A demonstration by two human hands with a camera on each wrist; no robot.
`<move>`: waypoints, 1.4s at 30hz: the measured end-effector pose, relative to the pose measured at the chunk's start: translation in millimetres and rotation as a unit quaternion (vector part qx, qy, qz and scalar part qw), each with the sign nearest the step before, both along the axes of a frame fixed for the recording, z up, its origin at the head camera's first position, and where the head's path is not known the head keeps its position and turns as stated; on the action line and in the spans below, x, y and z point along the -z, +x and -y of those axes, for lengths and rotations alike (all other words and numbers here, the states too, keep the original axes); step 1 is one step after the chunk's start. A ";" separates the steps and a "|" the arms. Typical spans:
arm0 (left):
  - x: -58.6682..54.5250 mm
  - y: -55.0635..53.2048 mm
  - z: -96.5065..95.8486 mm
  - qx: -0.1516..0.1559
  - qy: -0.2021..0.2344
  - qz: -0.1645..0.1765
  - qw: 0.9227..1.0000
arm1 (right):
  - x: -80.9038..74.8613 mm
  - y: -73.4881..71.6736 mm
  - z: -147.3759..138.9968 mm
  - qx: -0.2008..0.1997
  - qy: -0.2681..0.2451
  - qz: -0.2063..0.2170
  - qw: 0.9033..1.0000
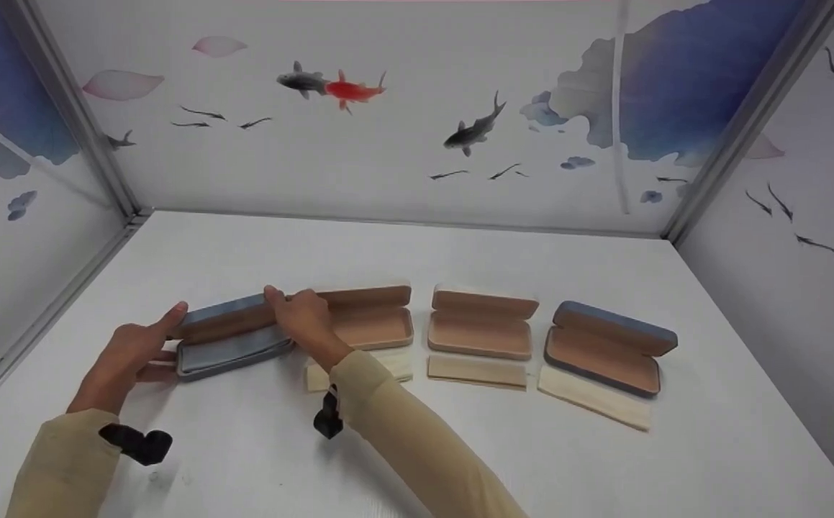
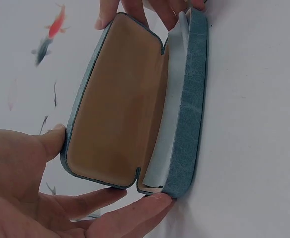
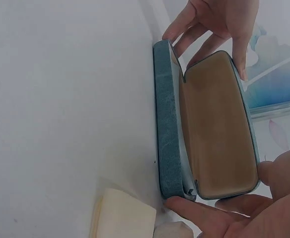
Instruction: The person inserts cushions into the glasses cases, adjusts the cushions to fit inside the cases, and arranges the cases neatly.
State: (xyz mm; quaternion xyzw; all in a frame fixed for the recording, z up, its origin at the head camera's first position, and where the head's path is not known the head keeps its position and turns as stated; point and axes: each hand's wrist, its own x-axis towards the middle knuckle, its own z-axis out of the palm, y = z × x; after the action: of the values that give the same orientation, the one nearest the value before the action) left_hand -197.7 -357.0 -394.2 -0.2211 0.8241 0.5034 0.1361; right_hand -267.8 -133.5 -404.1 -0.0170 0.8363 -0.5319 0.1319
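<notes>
Blue case [image 1: 233,327], lid [image 2: 112,106] raised | left hand [image 1: 132,349], right hand [image 1: 305,316]: fingers clamped on its ends | even pressure seemed wisest (cloth [image 2: 171,106] tucked inside, I thought)

open blue case [image 2: 117,99], cloth [image 2: 169,116] inside

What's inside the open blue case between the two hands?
A light-blue cloth lies in the lower half of the blue case. Whatever is under the cloth is covered, so I can't tell.
</notes>
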 end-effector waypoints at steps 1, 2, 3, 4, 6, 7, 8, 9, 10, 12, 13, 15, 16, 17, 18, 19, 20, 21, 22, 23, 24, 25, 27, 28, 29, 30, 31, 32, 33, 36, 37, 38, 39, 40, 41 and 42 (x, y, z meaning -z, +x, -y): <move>0.1 0.4 0.1 -0.002 0.003 -0.004 1.000 | 0.2 -1.1 0.4 -0.002 -0.003 0.001 1.000; 0.3 0.9 0.1 -0.004 0.004 -0.006 1.000 | 0.4 -2.3 0.8 -0.006 -0.008 0.003 1.000; 0.5 1.3 0.1 -0.006 0.004 -0.009 1.000 | 0.4 -3.5 1.2 -0.009 -0.014 0.005 1.000; 0.8 1.8 -0.1 -0.008 0.003 -0.012 1.000 | 0.6 -4.8 1.6 -0.014 -0.020 0.010 1.000; 1.0 2.7 -0.6 -0.008 0.001 -0.019 1.000 | 0.6 -6.3 1.5 -0.022 -0.023 0.020 0.999; 1.0 3.0 -1.1 -0.007 -0.001 -0.020 1.000 | 0.6 -6.7 1.3 -0.021 -0.023 0.024 0.999; 0.8 3.4 -1.5 -0.006 -0.004 -0.020 1.000 | 0.7 -7.1 0.9 -0.021 -0.022 0.028 0.999; 0.7 3.8 -2.0 -0.003 -0.005 -0.021 1.000 | 0.9 -7.3 0.4 -0.020 -0.021 0.030 0.999; 0.5 4.2 -2.3 0.000 -0.007 -0.022 1.000 | 1.1 -7.3 -0.1 -0.018 -0.020 0.033 0.999; 0.7 5.6 -2.2 0.005 -0.011 -0.024 1.000 | 1.9 -6.9 -0.9 -0.016 -0.021 0.035 0.999; 0.9 6.1 -2.1 0.006 -0.015 -0.025 1.000 | 2.1 -6.7 -1.5 -0.017 -0.021 0.035 0.999; 2.3 7.3 -2.0 0.005 -0.025 -0.030 0.999 | 2.8 -6.0 -2.1 -0.017 -0.021 0.034 0.999; 3.7 8.2 -2.0 0.004 -0.030 -0.033 0.999 | 3.0 -5.2 -2.3 -0.017 -0.023 0.035 0.999; 5.1 9.2 -2.1 0.002 -0.034 -0.038 0.999 | 3.5 -4.7 -2.3 -0.017 -0.025 0.036 0.999; 6.3 10.3 -2.3 -0.002 -0.038 -0.042 0.998 | 4.0 -4.0 -2.3 -0.017 -0.026 0.034 0.999; 7.9 11.8 -2.8 -0.005 -0.044 -0.047 0.998 | 4.9 -3.4 -2.0 -0.016 -0.026 0.033 0.999; 9.8 13.5 -3.4 -0.007 -0.048 -0.053 0.997 | 5.9 -2.8 -1.8 -0.016 -0.027 0.031 0.999; 11.8 15.2 -4.1 -0.008 -0.054 -0.058 0.997 | 7.2 -2.0 -1.8 -0.015 -0.028 0.027 0.999; 13.4 16.7 -5.2 -0.010 -0.062 -0.063 0.996 | 8.2 -1.0 -2.0 -0.014 -0.029 0.022 0.999; 14.5 18.1 -6.2 -0.012 -0.069 -0.066 0.995 | 9.6 -0.7 -2.2 -0.016 -0.029 0.015 0.999; 15.6 19.2 -7.3 -0.014 -0.077 -0.068 0.995 | 10.8 -0.4 -2.5 -0.018 -0.030 0.009 0.999; 16.7 20.1 -8.4 -0.015 -0.085 -0.070 0.994 | 12.0 -0.4 -2.8 -0.019 -0.030 0.005 0.999; 17.1 20.2 -10.0 -0.020 -0.093 -0.069 0.993 | 13.4 -0.7 -3.5 -0.022 -0.028 -0.003 0.999; 17.2 20.2 -10.4 -0.021 -0.093 -0.069 0.993 | 14.3 -0.8 -3.8 -0.023 -0.026 -0.003 0.999; 17.3 20.3 -10.4 -0.021 -0.092 -0.067 0.993 | 15.1 -0.8 -3.8 -0.023 -0.025 -0.005 0.999; 17.7 20.4 -10.2 -0.023 -0.091 -0.066 0.993 | 15.4 -0.3 -3.8 -0.021 -0.023 -0.003 1.000; 18.1 20.5 -9.8 -0.024 -0.089 -0.066 0.994 | 15.8 0.2 -3.5 -0.018 -0.022 -0.001 1.000; 18.5 20.6 -8.9 -0.023 -0.089 -0.065 0.994 | 16.1 0.9 -3.2 -0.015 -0.023 0.000 1.000; 18.7 20.9 -8.1 -0.023 -0.089 -0.065 0.994 | 16.4 1.7 -2.9 -0.013 -0.025 0.001 1.000; 20.3 21.9 -6.0 -0.019 -0.098 -0.066 0.993 | 16.9 4.5 -3.1 -0.009 -0.033 -0.001 0.999; 20.6 22.0 -5.4 -0.017 -0.100 -0.068 0.993 | 17.5 5.4 -3.5 -0.011 -0.035 -0.005 0.999; 20.7 22.2 -4.9 -0.014 -0.104 -0.068 0.992 | 18.1 6.2 -4.0 -0.013 -0.039 -0.008 0.999; 21.1 22.3 -4.9 -0.011 -0.108 -0.069 0.992 | 18.6 7.2 -4.8 -0.015 -0.043 -0.011 0.999; 21.6 22.1 -4.9 -0.008 -0.110 -0.069 0.991 | 19.5 8.0 -5.4 -0.016 -0.048 -0.014 0.999; 22.1 22.1 -5.1 -0.005 -0.114 -0.068 0.991 | 20.8 8.9 -6.0 -0.016 -0.051 -0.017 0.998; 22.3 22.3 -5.5 -0.001 -0.117 -0.067 0.991 | 22.3 9.7 -6.5 -0.017 -0.054 -0.023 0.998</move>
State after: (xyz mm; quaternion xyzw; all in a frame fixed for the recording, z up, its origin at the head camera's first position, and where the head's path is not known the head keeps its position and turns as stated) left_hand -175.4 -351.5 -416.6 -0.2026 0.8845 0.4170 0.0530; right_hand -258.1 -127.0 -426.4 -0.0505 0.8086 -0.5737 0.1202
